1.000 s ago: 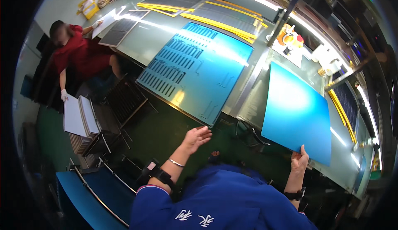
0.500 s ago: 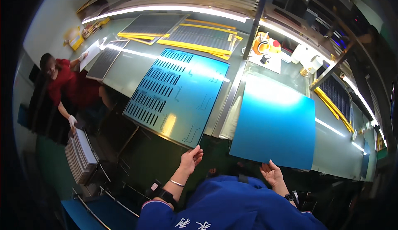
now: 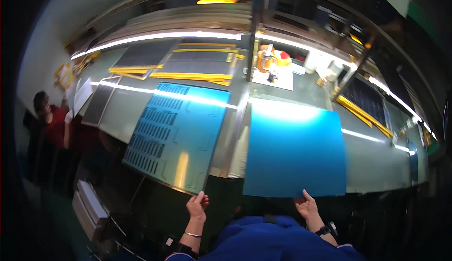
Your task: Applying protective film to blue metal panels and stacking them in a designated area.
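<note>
Two blue sheets lie side by side at the bench's front. My left hand (image 3: 197,207) is closed, fingers curled, with its thumb at the near right corner of the left sheet, a blue sheet with dark slots and line patterns (image 3: 176,138). My right hand (image 3: 307,206) grips the near edge of the plain blue sheet (image 3: 294,150), thumb up against the edge and fingers partly hidden beneath. Bright lamp glare covers the plain sheet's far end.
Yellow-edged dark screens (image 3: 195,65) lie at the back. A metal post (image 3: 254,35) rises between the sheets' far ends. White containers (image 3: 314,62) and an orange item (image 3: 268,61) stand behind the plain sheet. At far left, a person in red (image 3: 59,127) handles a white sheet (image 3: 83,94) near stacked panels (image 3: 92,204).
My view has turned, so the bench and both sheets sit further left and lower. Both hands stay at the sheets' near edges. The other person's lower hand has left the panel stack.
</note>
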The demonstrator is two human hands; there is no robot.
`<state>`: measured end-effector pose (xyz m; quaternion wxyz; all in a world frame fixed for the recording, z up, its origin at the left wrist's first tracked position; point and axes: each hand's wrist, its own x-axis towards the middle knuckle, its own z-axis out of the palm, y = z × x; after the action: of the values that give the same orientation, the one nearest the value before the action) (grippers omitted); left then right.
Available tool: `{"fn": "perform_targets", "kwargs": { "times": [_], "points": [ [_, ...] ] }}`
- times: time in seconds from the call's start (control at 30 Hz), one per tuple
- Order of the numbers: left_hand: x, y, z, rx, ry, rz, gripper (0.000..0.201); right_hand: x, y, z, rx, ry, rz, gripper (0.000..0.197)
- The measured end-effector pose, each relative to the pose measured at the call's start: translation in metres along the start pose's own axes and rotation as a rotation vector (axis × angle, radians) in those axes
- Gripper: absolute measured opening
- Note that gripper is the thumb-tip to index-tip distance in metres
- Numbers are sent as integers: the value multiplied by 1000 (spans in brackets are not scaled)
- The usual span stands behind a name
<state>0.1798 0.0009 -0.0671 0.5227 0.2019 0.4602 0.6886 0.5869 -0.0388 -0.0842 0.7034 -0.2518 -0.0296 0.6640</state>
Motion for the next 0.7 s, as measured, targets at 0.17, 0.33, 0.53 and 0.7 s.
{"fn": "perform_targets", "kwargs": {
  "times": [0.17,0.33,0.53,0.7],
  "points": [
    [4,13,-23,-102,81,81,15,35,12,40,-150,-65,66,16],
    [19,28,9,60,-313,-208,40,64,12,92,-225,-211,79,15],
    [58,120,152,-21,-629,-146,59,90,-14,195,-179,-383,-72,8],
    [56,118,155,-122,-631,-156,49,97,1,185,-167,-418,-12,10]
  ]
}}
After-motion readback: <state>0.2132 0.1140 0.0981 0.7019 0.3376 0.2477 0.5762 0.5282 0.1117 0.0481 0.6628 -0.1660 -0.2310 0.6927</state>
